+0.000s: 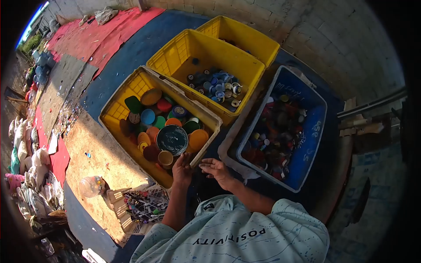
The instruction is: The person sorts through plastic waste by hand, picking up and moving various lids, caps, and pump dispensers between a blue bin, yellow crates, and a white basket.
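Note:
My left hand [182,172] is raised at the near end of a worn yellow crate [117,101], fingers stretched up beside a large dark green lid [172,140]. Its fingertips overlap the crate's near wall in this view. Just to the right, by the crate's near corner, my right hand [215,170] has its fingers apart, pointing left, with nothing seen in them. Plastic lids of many colours fill the crate, among them an orange lid [198,140], a light blue lid [148,116] and a tan lid [165,158].
Behind is a yellow bin [171,48] with blue and white caps [221,87], and another yellow bin [258,41]. A blue bin [312,136] of mixed caps stands right. Lower left are a perforated basket [117,204] and a clear jar [91,186]. Sacks [22,144] line the far left.

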A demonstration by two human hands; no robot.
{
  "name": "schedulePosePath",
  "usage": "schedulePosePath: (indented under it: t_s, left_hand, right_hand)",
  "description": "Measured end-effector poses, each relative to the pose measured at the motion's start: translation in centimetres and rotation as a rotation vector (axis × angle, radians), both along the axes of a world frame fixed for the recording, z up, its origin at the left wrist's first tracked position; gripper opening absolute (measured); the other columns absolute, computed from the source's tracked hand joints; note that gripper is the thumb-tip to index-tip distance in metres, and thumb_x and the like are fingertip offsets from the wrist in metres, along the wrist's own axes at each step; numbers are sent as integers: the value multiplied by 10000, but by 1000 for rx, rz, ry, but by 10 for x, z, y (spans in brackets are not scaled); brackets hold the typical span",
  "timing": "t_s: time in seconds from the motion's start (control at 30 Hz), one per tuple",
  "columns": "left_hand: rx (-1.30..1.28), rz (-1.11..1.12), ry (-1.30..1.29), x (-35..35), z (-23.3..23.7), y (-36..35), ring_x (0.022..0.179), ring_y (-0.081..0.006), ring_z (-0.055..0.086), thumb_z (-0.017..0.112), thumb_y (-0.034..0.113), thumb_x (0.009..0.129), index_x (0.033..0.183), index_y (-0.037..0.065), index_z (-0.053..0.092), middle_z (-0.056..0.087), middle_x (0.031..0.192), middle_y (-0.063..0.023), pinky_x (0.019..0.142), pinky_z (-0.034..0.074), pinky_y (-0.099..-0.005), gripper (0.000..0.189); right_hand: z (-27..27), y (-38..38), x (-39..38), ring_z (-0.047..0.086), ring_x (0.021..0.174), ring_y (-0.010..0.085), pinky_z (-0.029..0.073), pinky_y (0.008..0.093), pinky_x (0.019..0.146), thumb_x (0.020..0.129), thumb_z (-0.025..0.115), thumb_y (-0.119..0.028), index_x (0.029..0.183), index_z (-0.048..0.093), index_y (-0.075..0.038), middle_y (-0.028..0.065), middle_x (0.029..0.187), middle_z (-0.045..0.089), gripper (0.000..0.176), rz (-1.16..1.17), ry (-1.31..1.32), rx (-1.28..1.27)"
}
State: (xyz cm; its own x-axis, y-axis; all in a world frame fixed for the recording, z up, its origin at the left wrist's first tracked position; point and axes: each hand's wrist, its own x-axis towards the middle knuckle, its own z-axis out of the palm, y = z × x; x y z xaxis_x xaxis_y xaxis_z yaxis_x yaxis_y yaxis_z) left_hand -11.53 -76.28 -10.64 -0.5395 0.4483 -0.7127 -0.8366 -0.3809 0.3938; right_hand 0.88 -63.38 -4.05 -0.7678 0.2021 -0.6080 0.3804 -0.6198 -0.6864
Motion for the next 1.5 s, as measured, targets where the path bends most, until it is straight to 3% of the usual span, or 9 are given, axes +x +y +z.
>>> schedulePosePath:
  t_s: [0.03, 0.3, 0.57, 0.77, 0.87, 1.07, 1.2, 1.23, 1.5]
  left_hand:
    - [29, -65, -5, 9, 9, 14, 629, -69, 463, 571, 267, 924, 1038, 135, 622, 651, 1056, 10, 600, 372, -236, 182]
    - [-1, -238, 251, 141, 41, 127, 601, -54, 422, 615, 288, 903, 1029, 139, 621, 653, 1021, 18, 581, 352, -232, 196]
    - [-13, -398, 287, 316, 63, 241, 581, -58, 440, 632, 263, 908, 912, 121, 631, 654, 917, 3, 545, 375, -238, 143]
    - [-68, -507, 320, 359, 58, 315, 587, -48, 463, 635, 235, 909, 921, 118, 632, 650, 898, 15, 536, 371, -225, 118]
    - [-73, -495, 301, 369, 56, 356, 576, -41, 456, 636, 228, 908, 917, 112, 630, 650, 887, 19, 528, 368, -214, 117]
    - [-63, -389, 215, 386, 28, 426, 571, -34, 446, 630, 198, 908, 919, 104, 628, 651, 885, 5, 516, 367, -187, 94]
    - [-75, -237, 111, 396, 14, 450, 557, -29, 469, 613, 180, 914, 956, 77, 614, 639, 852, 2, 496, 378, -184, 110]
    - [-67, -203, 120, 397, 18, 452, 555, -28, 469, 610, 178, 915, 964, 73, 612, 639, 851, 3, 494, 379, -185, 116]
    - [-130, 54, 113, 395, 23, 435, 588, -25, 457, 623, 202, 909, 995, 91, 602, 649, 903, 5, 521, 396, -188, 142]
  right_hand:
    - [7, 9, 14, 590, 929, 85, 440, 247, 785, 854, 668, -200, 1213, 513, -75, -4, 1118, 628, 411, -47, 33, 23]
    - [23, 91, 208, 597, 931, 85, 451, 234, 783, 875, 644, -124, 1212, 528, -76, 20, 1108, 638, 360, -304, 270, 132]
    - [33, 163, 450, 584, 909, 86, 432, 230, 741, 887, 641, -136, 1166, 570, -87, 8, 1044, 649, 292, -740, 69, 138]
    - [36, 226, 512, 586, 875, 115, 437, 267, 727, 888, 625, -113, 1126, 590, -87, 24, 1027, 650, 242, -1013, 35, 164]
    - [28, 258, 520, 592, 871, 119, 445, 268, 720, 906, 592, -101, 1124, 596, -102, 14, 1022, 649, 218, -1022, 40, 139]
    - [11, 337, 528, 579, 826, 96, 437, 233, 708, 882, 615, -78, 1138, 581, -74, 33, 1006, 647, 258, -710, -46, 304]
    - [24, 414, 502, 533, 750, 59, 412, 206, 650, 856, 618, -41, 1137, 568, -17, 23, 903, 628, 287, -428, -60, 426]
    - [32, 433, 489, 502, 707, 23, 383, 170, 631, 843, 663, -48, 1112, 583, -8, -20, 800, 580, 283, -363, -50, 466]
    - [49, 548, 333, 506, 615, 47, 413, 226, 600, 825, 693, -138, 1040, 615, 6, -22, 669, 551, 271, 249, 105, 858]
